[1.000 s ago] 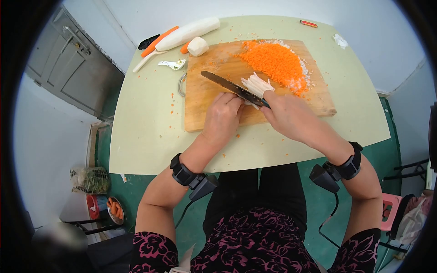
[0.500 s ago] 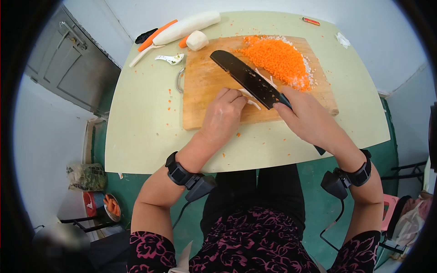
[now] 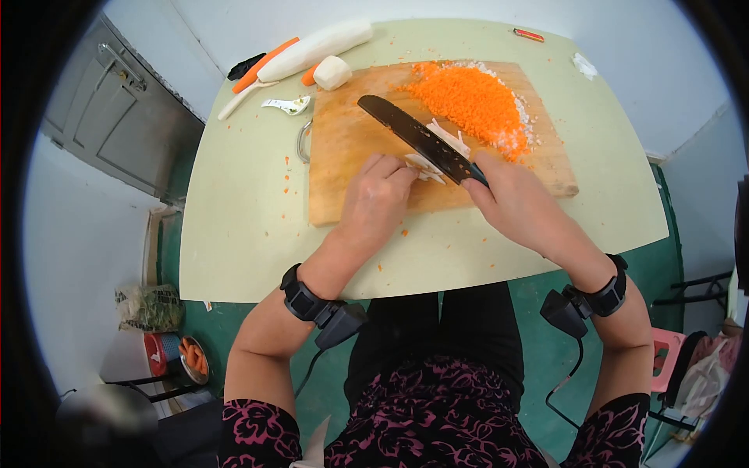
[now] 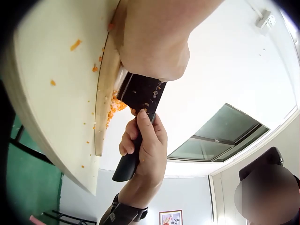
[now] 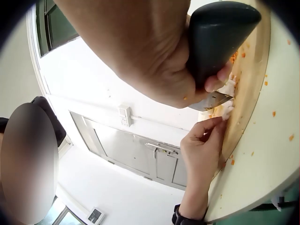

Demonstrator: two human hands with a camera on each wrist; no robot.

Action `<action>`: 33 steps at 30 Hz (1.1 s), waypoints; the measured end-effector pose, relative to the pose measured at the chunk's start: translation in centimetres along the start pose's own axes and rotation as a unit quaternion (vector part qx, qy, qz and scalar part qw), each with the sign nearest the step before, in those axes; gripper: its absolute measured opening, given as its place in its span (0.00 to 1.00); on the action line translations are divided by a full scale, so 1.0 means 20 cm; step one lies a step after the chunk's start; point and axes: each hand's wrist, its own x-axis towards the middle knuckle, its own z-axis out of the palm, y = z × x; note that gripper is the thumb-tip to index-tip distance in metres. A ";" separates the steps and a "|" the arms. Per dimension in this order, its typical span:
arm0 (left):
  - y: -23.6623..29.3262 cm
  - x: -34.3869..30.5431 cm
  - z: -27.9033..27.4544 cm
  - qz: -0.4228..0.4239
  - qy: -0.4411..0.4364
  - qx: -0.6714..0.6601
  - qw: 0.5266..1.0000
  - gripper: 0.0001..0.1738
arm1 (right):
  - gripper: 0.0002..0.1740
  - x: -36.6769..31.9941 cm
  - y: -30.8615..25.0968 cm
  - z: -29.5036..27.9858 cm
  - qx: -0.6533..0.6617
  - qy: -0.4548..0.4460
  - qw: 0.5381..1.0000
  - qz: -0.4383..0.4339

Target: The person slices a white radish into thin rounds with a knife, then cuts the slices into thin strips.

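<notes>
Knife (image 3: 420, 142) turned, clamped in right grip (image 3: 519, 203), left grip (image 3: 378, 195) pinching strips (image 3: 424, 165), table (image 3: 250, 218), grey door (image 3: 117, 117)

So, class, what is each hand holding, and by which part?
The right hand grips the knife by its handle; the left hand seems to pinch some pale strips at one end.

Pale walls (image 3: 632, 70) around me, green floor (image 3: 214, 331) below. Grey door (image 3: 117, 101) to my left; left wrist view shows a window (image 4: 225, 126) and a framed picture (image 4: 170, 218).

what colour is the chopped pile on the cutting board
The chopped pile is mostly orange, with white bits along its right edge, clearest in the head view.
</notes>
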 end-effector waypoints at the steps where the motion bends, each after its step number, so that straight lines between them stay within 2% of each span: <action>1: 0.00 0.00 -0.01 0.001 -0.004 0.003 1.000 0.08 | 0.10 0.01 -0.01 -0.02 0.007 -0.003 1.000 0.006; 11: 0.01 0.01 0.00 0.006 0.005 -0.008 1.000 0.10 | 0.11 0.00 0.00 0.03 -0.001 -0.010 0.999 -0.046; 21: 0.03 0.02 -0.03 0.028 -0.005 0.004 1.000 0.13 | 0.11 0.02 -0.04 0.01 -0.018 -0.008 0.999 -0.041; 33: 0.03 0.02 -0.02 0.030 -0.012 -0.004 0.999 0.11 | 0.11 0.01 -0.06 0.00 -0.006 -0.017 0.999 -0.038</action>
